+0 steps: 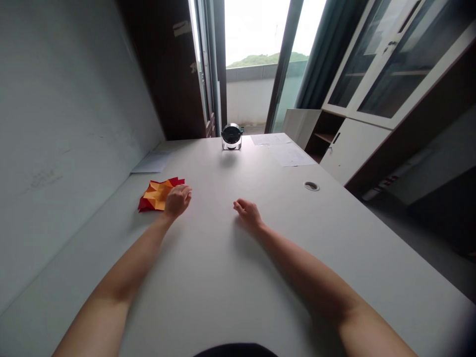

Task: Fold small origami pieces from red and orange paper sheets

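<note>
Sheets of creased orange and red paper (157,195) lie one over the other on the left part of the white table (208,277). At their right edge is my left hand (178,200), its fingers loosely curled and partly covering the paper; no hold on the sheets shows. My right hand (248,213) rests near the middle of the table, apart from the paper. Its fingers are folded in, and nothing can be seen in them.
A round black device on a silver stand (231,136) stands at the table's far edge. White papers (292,153) lie at the far right, another white sheet (151,162) by the left wall. A cable hole (311,186) is on the right. A white cabinet (353,144) stands beyond.
</note>
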Demonstrator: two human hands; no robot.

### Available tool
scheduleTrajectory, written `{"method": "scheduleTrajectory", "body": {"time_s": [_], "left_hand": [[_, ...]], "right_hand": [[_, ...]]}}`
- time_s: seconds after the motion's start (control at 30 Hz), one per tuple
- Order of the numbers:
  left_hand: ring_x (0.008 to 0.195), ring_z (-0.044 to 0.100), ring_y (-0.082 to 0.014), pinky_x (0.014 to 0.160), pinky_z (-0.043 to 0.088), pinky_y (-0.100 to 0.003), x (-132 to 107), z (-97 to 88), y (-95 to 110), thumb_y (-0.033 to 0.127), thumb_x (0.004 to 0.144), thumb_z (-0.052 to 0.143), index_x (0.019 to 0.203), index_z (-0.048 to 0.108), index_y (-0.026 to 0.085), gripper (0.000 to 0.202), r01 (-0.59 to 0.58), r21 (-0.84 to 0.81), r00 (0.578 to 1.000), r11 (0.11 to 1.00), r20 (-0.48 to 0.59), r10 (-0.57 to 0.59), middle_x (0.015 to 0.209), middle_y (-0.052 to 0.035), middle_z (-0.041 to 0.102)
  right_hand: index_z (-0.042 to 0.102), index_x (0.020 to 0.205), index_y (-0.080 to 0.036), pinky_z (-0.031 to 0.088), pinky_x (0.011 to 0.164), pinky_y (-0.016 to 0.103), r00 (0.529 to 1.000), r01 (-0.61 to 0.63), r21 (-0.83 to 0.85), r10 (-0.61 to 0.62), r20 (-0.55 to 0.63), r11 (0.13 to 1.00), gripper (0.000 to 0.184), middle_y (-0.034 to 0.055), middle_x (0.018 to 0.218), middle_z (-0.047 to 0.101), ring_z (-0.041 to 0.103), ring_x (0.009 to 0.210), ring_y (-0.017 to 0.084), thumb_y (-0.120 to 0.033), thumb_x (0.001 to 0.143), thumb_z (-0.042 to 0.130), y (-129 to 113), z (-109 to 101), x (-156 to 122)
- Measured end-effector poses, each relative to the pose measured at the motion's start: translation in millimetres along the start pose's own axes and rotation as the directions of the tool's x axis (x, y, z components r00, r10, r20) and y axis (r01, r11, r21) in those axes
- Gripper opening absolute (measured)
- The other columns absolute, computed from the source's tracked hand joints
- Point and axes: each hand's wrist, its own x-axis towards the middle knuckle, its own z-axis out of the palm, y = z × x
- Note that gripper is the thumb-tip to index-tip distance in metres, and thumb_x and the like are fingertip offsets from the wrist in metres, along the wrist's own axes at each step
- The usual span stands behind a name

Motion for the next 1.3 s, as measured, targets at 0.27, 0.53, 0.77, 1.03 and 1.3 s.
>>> {"method": "scheduleTrajectory", "body": {"time_s": [0.27, 0.53, 0.77, 1.03, 1.3], "left_hand": [[0.141, 0.032, -0.0286, 0.117, 0.024, -0.046, -13.5, 53.3, 54.0, 0.060, 0.092, 0.040, 0.144, 0.045, 0.023, 0.063, -0.144, -0.114, 0.927, 0.983, 0.332, 0.174, 0.154, -0.0100, 0.037], [0.151, 0.009, -0.0285, 0.120, 0.007, -0.047, -10.9, 61.5, 47.3, 0.073, 0.088, 0.034, 0.155, 0.020, 0.031, 0.081, -0.179, -0.105, 0.849, 0.978, 0.486, 0.207, 0.163, -0.0061, 0.011], [0.150, 0.010, -0.0294, 0.120, 0.007, -0.050, -14.6, 66.8, 53.0, 0.074, 0.086, 0.035, 0.155, 0.022, 0.029, 0.083, -0.139, -0.075, 0.874, 0.988, 0.460, 0.157, 0.163, -0.0078, 0.012], [0.150, 0.013, -0.0294, 0.120, 0.007, -0.049, -22.3, 64.9, 59.6, 0.073, 0.086, 0.037, 0.154, 0.026, 0.031, 0.081, -0.100, -0.084, 0.898, 0.991, 0.423, 0.126, 0.163, -0.0059, 0.016], [0.148, 0.021, -0.0284, 0.120, 0.015, -0.047, -27.6, 53.9, 60.6, 0.067, 0.088, 0.040, 0.150, 0.036, 0.029, 0.072, -0.113, -0.115, 0.913, 0.987, 0.380, 0.149, 0.160, -0.0057, 0.026]], "right_hand": [[0.053, 0.138, -0.024, 0.021, 0.115, 0.048, 0.970, 0.184, -0.548, -0.061, 0.234, 0.816, 0.056, 0.0105, 0.155, 0.035, 0.025, 0.143, 0.032, -0.056, 0.093, 0.047, 9.1, -15.8, 7.0], [0.030, 0.154, -0.024, 0.005, 0.119, 0.048, 0.905, 0.236, -0.627, 0.066, 0.419, 0.742, 0.081, 0.0099, 0.163, 0.014, 0.010, 0.150, 0.031, -0.074, 0.091, 0.027, 15.6, -9.2, 9.7], [0.024, 0.156, -0.024, 0.003, 0.120, 0.050, 0.874, 0.278, -0.627, 0.079, 0.479, 0.728, 0.087, 0.0102, 0.163, 0.010, 0.007, 0.150, 0.032, -0.078, 0.087, 0.029, 16.4, -12.9, 11.6], [0.031, 0.154, -0.026, 0.009, 0.120, 0.047, 0.876, 0.312, -0.610, 0.027, 0.481, 0.728, 0.078, 0.0088, 0.162, 0.018, 0.014, 0.149, 0.029, -0.072, 0.091, 0.033, 16.1, -19.0, 6.4], [0.038, 0.150, -0.028, 0.013, 0.120, 0.046, 0.879, 0.323, -0.583, -0.007, 0.477, 0.745, 0.066, 0.0067, 0.160, 0.025, 0.018, 0.149, 0.028, -0.063, 0.094, 0.039, 16.6, -26.8, 2.3]]}}
